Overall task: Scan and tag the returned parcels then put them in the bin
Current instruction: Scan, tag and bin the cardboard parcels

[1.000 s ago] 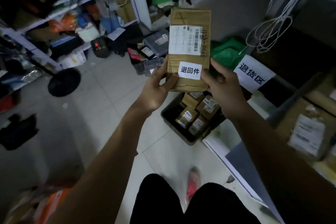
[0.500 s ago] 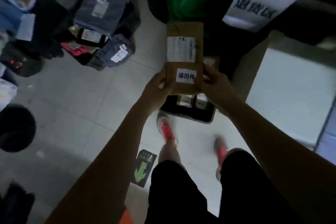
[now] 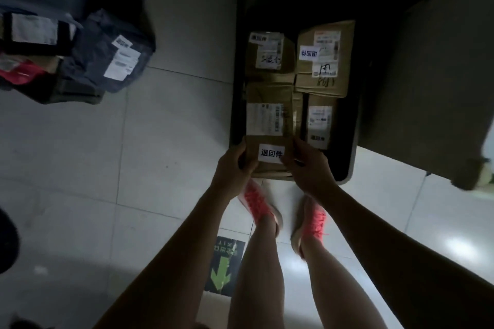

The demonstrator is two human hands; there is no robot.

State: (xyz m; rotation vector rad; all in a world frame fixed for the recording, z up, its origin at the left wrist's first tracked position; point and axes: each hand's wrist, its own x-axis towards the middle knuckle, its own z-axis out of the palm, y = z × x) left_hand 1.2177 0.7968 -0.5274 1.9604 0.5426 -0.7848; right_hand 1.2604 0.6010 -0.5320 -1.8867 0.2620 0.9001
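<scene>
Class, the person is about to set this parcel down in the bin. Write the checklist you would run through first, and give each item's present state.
1. Left hand and right hand both grip the cardboard parcel at its near end: ok.
2. White return tag stuck on it: ok.
3. Shipping label scanned: cannot tell.
4. Parcel held over the black bin, inside its outline: ok.
5. Free room beneath it, left of the near-right binned parcel: cannot tell, hidden by the held parcel.
</scene>
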